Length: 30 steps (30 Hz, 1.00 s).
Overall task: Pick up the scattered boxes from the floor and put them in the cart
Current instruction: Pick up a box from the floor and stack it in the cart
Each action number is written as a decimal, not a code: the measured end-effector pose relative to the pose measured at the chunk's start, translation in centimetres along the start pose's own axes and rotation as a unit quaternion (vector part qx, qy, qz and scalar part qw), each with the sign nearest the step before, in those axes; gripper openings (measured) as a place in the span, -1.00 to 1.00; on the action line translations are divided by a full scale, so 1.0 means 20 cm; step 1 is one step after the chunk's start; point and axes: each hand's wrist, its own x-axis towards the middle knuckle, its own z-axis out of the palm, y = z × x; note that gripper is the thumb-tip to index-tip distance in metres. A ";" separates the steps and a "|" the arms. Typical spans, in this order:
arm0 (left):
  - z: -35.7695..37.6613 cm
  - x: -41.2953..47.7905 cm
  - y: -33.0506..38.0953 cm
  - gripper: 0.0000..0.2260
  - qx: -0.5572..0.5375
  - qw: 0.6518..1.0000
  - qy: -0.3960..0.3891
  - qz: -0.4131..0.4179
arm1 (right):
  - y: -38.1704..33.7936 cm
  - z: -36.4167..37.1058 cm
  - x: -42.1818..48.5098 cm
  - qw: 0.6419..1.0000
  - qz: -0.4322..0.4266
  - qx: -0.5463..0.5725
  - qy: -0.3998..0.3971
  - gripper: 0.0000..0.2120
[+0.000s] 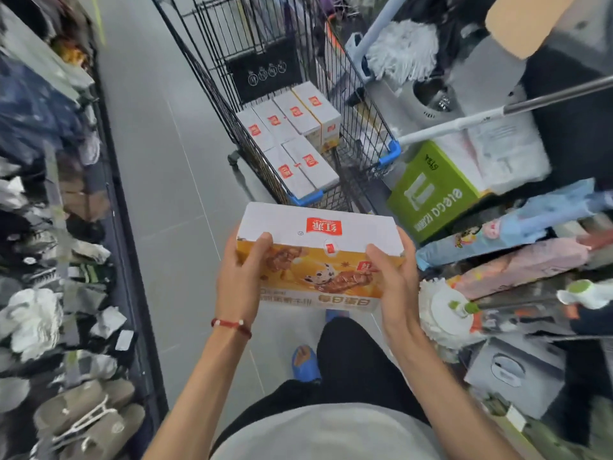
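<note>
White-and-orange box (pixel 318 257) at frame centre, left hand (pixel 240 280) and right hand (pixel 396 277) grip curled round its ends, wire cart (pixel 212 104) above holding six matching boxes (pixel 292 141)

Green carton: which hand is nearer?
Right. The right hand grips the box at the end nearest the green carton; the left hand grips its far end.

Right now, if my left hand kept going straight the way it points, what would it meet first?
Probably the cart's near rim by the blue corner guard, with stacked boxes just beyond. The left hand grips the held box, so that box would touch first. Depth is unclear.
</note>
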 end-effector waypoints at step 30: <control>0.70 2.25 0.68 -0.37 0.148 0.964 -0.220 -0.037 | -0.31 0.77 1.66 0.972 0.008 0.010 0.234 -0.34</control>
